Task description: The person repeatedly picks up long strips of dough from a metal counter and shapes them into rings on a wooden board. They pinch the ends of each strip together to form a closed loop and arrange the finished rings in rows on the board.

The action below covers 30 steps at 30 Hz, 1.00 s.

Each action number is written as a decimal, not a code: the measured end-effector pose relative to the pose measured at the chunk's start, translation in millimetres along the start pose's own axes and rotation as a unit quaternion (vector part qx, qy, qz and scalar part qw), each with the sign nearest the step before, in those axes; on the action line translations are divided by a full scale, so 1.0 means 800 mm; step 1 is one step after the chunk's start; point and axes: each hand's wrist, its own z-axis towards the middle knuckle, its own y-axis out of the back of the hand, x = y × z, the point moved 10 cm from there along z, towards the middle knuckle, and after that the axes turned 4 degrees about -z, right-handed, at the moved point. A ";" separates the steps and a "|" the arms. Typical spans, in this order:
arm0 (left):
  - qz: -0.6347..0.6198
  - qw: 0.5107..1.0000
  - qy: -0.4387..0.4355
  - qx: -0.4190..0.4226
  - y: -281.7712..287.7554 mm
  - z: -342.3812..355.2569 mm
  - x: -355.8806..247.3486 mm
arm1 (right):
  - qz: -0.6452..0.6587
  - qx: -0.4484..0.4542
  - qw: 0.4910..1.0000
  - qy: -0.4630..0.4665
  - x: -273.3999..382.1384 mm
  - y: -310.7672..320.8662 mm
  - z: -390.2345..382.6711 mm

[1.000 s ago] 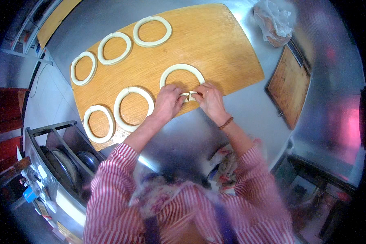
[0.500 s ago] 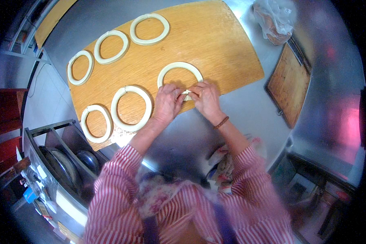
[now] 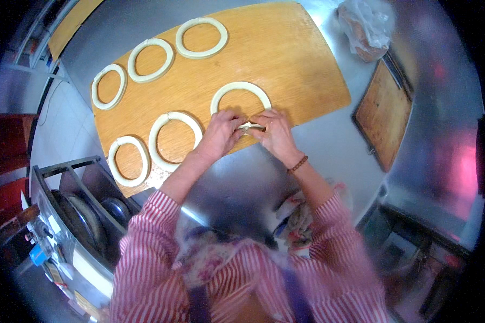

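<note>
Left hand [image 3: 222, 131] and right hand [image 3: 275, 132] pinch the near side of a pale dough ring [image 3: 241, 86], at the front edge of a wooden board [image 3: 285, 59] on the metal tabletop [image 3: 226, 185]. Its ends, parted a second ago, now appear to meet between them, so the loop looks closed.

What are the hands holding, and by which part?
The left hand and right hand pinch a pale dough ring by its side nearest the person, around the seam.

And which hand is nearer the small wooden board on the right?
Right: the right hand is left of the small wooden board; the left hand is farther left.
</note>
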 end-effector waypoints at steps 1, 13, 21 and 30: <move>-0.005 1.000 -0.007 0.022 0.001 0.001 -0.003 | -0.003 0.003 1.000 0.004 0.005 0.002 0.002; -0.097 0.992 0.060 -0.052 0.010 -0.014 0.013 | -0.037 -0.020 0.997 0.060 0.018 0.008 0.008; 0.043 0.997 -0.050 -0.047 0.007 -0.023 -0.026 | -0.053 -0.006 0.997 0.055 0.011 0.020 -0.030; 0.004 0.996 0.005 -0.085 -0.002 -0.005 0.005 | -0.002 -0.038 0.999 0.010 -0.023 0.005 -0.007</move>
